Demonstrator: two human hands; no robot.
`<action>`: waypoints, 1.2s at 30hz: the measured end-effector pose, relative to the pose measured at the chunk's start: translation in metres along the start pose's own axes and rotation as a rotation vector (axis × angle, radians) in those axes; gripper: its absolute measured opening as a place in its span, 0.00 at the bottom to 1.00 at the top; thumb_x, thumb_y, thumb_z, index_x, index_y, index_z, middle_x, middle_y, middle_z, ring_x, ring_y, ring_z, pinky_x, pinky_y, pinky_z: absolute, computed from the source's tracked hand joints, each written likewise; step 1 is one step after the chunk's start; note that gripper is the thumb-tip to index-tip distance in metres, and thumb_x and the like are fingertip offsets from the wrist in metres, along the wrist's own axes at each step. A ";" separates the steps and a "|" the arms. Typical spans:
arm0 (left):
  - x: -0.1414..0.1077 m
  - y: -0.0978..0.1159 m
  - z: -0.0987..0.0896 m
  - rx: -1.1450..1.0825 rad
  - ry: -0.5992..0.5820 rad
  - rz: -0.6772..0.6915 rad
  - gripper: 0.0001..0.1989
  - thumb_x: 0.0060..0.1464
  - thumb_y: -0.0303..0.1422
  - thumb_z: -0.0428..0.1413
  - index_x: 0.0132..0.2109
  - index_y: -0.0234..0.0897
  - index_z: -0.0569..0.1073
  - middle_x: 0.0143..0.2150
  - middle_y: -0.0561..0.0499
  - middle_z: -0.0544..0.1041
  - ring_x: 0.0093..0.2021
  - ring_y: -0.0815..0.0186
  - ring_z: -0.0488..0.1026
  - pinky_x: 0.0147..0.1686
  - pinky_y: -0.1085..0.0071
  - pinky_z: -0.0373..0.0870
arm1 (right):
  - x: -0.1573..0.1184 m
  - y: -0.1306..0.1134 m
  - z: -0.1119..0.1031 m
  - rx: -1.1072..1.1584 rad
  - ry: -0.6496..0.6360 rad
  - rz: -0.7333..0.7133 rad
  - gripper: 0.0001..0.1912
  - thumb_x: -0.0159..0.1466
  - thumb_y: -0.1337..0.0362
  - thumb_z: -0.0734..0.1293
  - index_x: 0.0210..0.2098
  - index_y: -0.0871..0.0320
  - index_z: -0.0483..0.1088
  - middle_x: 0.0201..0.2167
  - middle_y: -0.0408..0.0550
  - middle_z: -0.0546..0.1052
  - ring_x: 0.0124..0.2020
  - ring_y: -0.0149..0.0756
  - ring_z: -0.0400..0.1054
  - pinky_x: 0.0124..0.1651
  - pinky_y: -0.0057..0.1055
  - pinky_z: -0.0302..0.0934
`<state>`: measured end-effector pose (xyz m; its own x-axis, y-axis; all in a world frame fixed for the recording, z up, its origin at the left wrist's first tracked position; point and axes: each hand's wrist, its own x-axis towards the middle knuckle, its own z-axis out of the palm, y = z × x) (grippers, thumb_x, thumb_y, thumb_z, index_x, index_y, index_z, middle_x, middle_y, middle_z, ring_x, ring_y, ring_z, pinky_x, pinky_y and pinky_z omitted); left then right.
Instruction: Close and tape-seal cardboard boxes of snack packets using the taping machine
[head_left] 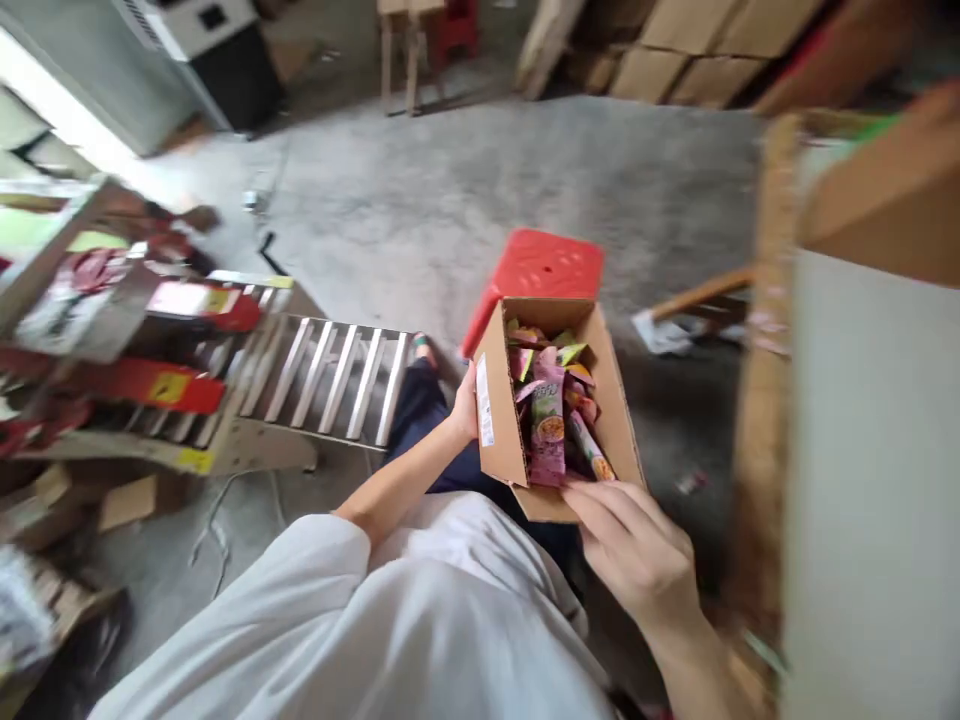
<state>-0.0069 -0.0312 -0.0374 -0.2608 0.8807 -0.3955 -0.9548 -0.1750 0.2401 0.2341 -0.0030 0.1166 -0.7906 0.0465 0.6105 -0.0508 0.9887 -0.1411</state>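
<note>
An open cardboard box [504,420] filled with several pink and green snack packets [549,415] is held in front of my body, its flaps spread. My left hand [466,405] grips the box's left side, with the fingers partly hidden behind the flap. At the near right corner, my right hand [637,540] has its fingertips at the edge of the box, by the lower end of a long pink packet. Whether those fingertips pinch the packet or the cardboard is too small to tell.
A red stool [551,262] stands just beyond the box. To the left is a roller conveyor [337,380] with a red and yellow machine [165,385]. A wooden-edged table [765,400] runs along the right. Stacked cartons [682,50] stand at the back.
</note>
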 end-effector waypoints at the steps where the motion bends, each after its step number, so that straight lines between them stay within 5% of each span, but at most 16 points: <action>1: -0.011 0.028 -0.013 0.000 0.054 0.155 0.32 0.58 0.59 0.49 0.47 0.35 0.78 0.33 0.44 0.80 0.31 0.59 0.78 0.41 0.61 0.76 | 0.018 0.008 0.021 0.080 -0.027 -0.070 0.20 0.63 0.82 0.58 0.44 0.57 0.72 0.38 0.50 0.78 0.41 0.39 0.72 0.49 0.36 0.67; 4: -0.052 0.097 -0.050 0.034 0.255 0.615 0.27 0.58 0.54 0.51 0.48 0.36 0.78 0.38 0.46 0.81 0.40 0.58 0.79 0.48 0.61 0.75 | 0.080 0.017 0.090 0.274 -0.142 -0.272 0.19 0.65 0.81 0.56 0.42 0.57 0.73 0.37 0.50 0.77 0.42 0.38 0.70 0.47 0.33 0.68; 7: -0.099 0.142 -0.083 0.229 0.628 1.033 0.27 0.59 0.53 0.48 0.46 0.35 0.77 0.42 0.45 0.81 0.46 0.56 0.78 0.50 0.59 0.74 | 0.139 0.005 0.156 0.355 -0.291 -0.480 0.17 0.66 0.79 0.56 0.40 0.58 0.73 0.37 0.50 0.76 0.43 0.38 0.69 0.47 0.32 0.68; 10: -0.146 0.180 -0.105 0.388 0.931 1.247 0.26 0.60 0.52 0.49 0.50 0.35 0.75 0.50 0.42 0.78 0.55 0.58 0.74 0.56 0.60 0.71 | 0.182 -0.010 0.207 0.366 -0.421 -0.677 0.15 0.68 0.76 0.56 0.39 0.58 0.73 0.36 0.50 0.74 0.43 0.38 0.68 0.49 0.35 0.68; 12: -0.173 0.209 -0.111 0.415 0.940 1.335 0.26 0.60 0.52 0.49 0.55 0.37 0.72 0.58 0.43 0.74 0.61 0.61 0.69 0.60 0.62 0.67 | 0.201 -0.014 0.228 0.397 -0.468 -0.775 0.14 0.70 0.74 0.57 0.40 0.58 0.73 0.40 0.51 0.74 0.46 0.37 0.68 0.52 0.35 0.68; 15: -0.200 0.252 -0.109 0.712 0.763 1.373 0.27 0.60 0.53 0.49 0.57 0.40 0.72 0.58 0.44 0.74 0.60 0.59 0.71 0.58 0.61 0.69 | 0.223 -0.012 0.233 0.438 -0.448 -0.839 0.15 0.70 0.74 0.57 0.45 0.56 0.73 0.56 0.54 0.70 0.58 0.38 0.63 0.59 0.37 0.65; 18: -0.209 0.276 -0.105 1.034 0.585 1.218 0.22 0.55 0.45 0.57 0.52 0.37 0.77 0.51 0.45 0.79 0.52 0.55 0.76 0.54 0.59 0.73 | 0.246 -0.012 0.215 0.335 -0.468 -0.775 0.18 0.69 0.76 0.56 0.49 0.56 0.73 0.60 0.54 0.69 0.60 0.40 0.64 0.59 0.40 0.65; 23: -0.205 0.271 -0.105 1.089 0.711 1.352 0.16 0.54 0.36 0.55 0.47 0.38 0.80 0.48 0.48 0.80 0.50 0.57 0.76 0.53 0.62 0.73 | 0.283 -0.059 0.196 0.108 -0.709 -0.697 0.13 0.68 0.75 0.59 0.41 0.62 0.76 0.39 0.56 0.77 0.44 0.44 0.71 0.42 0.35 0.69; 27: -0.202 0.263 -0.105 1.049 0.792 1.433 0.15 0.54 0.35 0.54 0.46 0.39 0.80 0.46 0.49 0.80 0.47 0.60 0.76 0.51 0.65 0.73 | 0.304 -0.109 0.228 0.148 -0.728 -0.607 0.17 0.67 0.79 0.56 0.43 0.67 0.76 0.46 0.61 0.76 0.50 0.46 0.71 0.46 0.36 0.69; 31: -0.205 0.260 -0.102 1.032 0.798 1.431 0.14 0.54 0.33 0.55 0.44 0.38 0.80 0.45 0.49 0.81 0.47 0.60 0.76 0.50 0.66 0.73 | 0.306 -0.114 0.245 0.251 -0.947 -0.598 0.16 0.65 0.80 0.59 0.44 0.68 0.77 0.50 0.63 0.76 0.56 0.47 0.70 0.58 0.40 0.65; 34: -0.205 0.258 -0.100 1.009 0.783 1.471 0.13 0.56 0.35 0.56 0.45 0.39 0.80 0.46 0.49 0.81 0.48 0.61 0.76 0.51 0.66 0.72 | 0.284 -0.095 0.225 0.394 -0.815 -0.557 0.17 0.63 0.77 0.66 0.50 0.64 0.76 0.65 0.65 0.64 0.68 0.52 0.57 0.70 0.49 0.51; 36: -0.204 0.256 -0.099 0.995 0.777 1.496 0.13 0.57 0.37 0.56 0.45 0.40 0.80 0.46 0.50 0.81 0.48 0.61 0.76 0.51 0.66 0.72 | 0.260 -0.086 0.213 0.481 -0.668 -0.447 0.26 0.63 0.70 0.70 0.60 0.60 0.69 0.71 0.63 0.53 0.72 0.53 0.46 0.72 0.52 0.45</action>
<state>-0.2123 -0.2989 0.0172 -0.9116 -0.1175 0.3938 0.3918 0.0408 0.9191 -0.0974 -0.1059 0.1211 -0.8159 -0.5626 0.1331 -0.5636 0.7228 -0.4000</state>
